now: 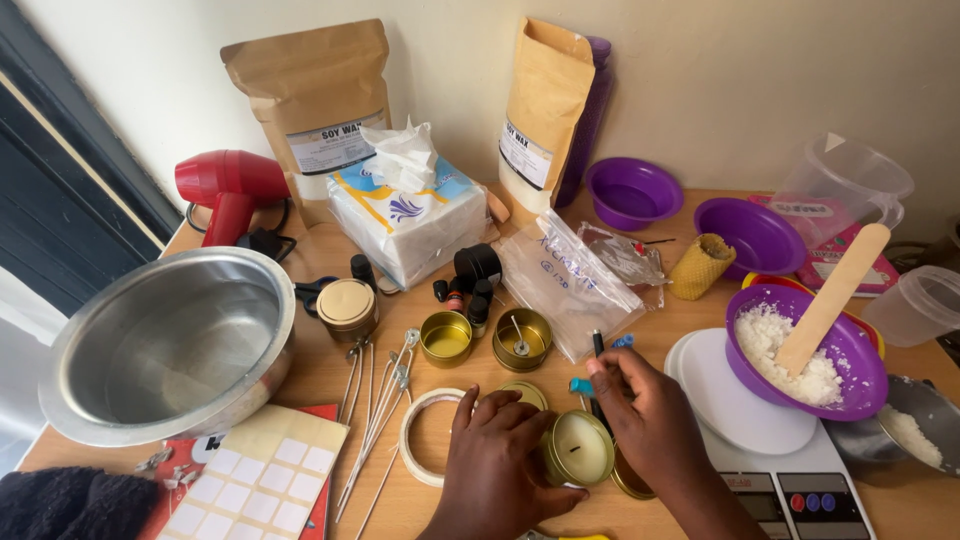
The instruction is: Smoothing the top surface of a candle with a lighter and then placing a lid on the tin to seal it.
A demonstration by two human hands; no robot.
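The left hand [497,462] is curled around a small gold tin [578,450] filled with pale wax, gripping its side and tipping it so the open top faces the camera; the right hand [645,410] is just beside it on the right, fingers pinched on a thin dark stick with a blue end [584,386]. The tin lies between the two hands, near the front edge of the wooden table [320,375], and its wick points up and toward the viewer. The stick runs from the tin's upper rim away toward the plastic bag [565,285]. A big steel bowl [170,345] stands well apart to the left, and a purple bowl of wax flakes [800,355] sits on the white scale [745,410] to the right. Both wrists are cut off by the bottom edge; whether the stick touches the tin is hard to make out.
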